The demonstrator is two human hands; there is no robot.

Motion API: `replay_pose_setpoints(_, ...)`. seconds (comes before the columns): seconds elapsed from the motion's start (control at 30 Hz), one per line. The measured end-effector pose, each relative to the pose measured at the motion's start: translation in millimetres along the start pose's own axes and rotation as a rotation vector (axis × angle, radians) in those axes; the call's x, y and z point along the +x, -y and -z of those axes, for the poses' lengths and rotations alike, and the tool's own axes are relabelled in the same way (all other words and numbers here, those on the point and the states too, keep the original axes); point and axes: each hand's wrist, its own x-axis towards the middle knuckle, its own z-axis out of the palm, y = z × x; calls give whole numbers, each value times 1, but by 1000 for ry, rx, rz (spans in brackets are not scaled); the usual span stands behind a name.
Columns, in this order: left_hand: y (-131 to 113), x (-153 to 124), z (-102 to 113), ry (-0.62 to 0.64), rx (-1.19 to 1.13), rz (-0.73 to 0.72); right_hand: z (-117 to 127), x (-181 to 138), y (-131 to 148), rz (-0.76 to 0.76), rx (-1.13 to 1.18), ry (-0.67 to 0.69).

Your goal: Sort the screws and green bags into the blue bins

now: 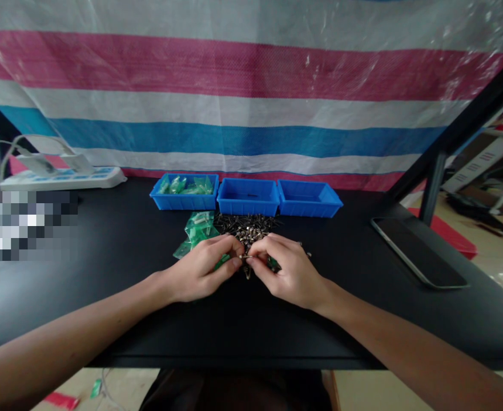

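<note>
A small brass-coloured screw lies level between the fingertips of my two hands. My left hand pinches its left end with thumb and forefinger. At the other end, my right hand is closed the same way. Right behind my fingers spreads a pile of loose screws, with shiny ones in front and dark ones farther back. Small clear bags with green contents lie beside the pile, partly behind my left hand. Bits of green also show under both hands.
Three blue bins stand in a row behind the pile: the left bin holds green bags, the middle bin a small dark piece, beside the right bin. A phone lies right; a power strip sits back left.
</note>
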Motion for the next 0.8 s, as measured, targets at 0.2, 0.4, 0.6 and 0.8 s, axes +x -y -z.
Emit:
replay_pose_setpoints(0.2,1,-1,-3,-53,7,0,0,0,0,-8,-1,-12)
replay_pose_setpoints(0.4,2,-1,-3,-93,16,-2,0,0,0,-14,-6,-12)
replay_pose_setpoints(0.6,0,-1,-2,-100,37,-11,0,0,0,-21,-18,4)
replay_pose_setpoints(0.8,-1,-1,-1,-106,49,7,0,0,0,-25,-15,-21)
